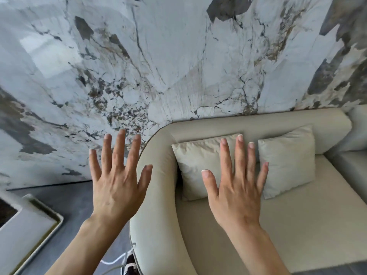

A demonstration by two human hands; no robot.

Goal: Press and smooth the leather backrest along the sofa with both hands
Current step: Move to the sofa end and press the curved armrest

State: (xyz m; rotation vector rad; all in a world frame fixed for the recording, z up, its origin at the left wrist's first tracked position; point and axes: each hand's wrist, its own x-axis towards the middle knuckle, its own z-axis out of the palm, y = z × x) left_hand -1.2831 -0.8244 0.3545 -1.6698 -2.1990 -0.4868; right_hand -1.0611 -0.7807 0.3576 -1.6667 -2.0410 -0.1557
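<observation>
Both hands are up, palms down and fingers spread wide, holding nothing. The left hand (117,181) hangs beyond the sofa's rounded left end, over the dark grey floor (79,203), its thumb in front of the curved arm. The right hand (236,187) hovers over the seat; whether it touches anything cannot be told. The cream leather backrest (258,124) runs along the far edge of the sofa against the white grey-veined marble wall (158,56), curling round at the left corner. Two pale square cushions lean on it: the left cushion (194,165) is partly covered by the right hand's fingers, and the right cushion (290,157) stands just beside it. A pale tray-like edge (39,235) sits at the lower left.
</observation>
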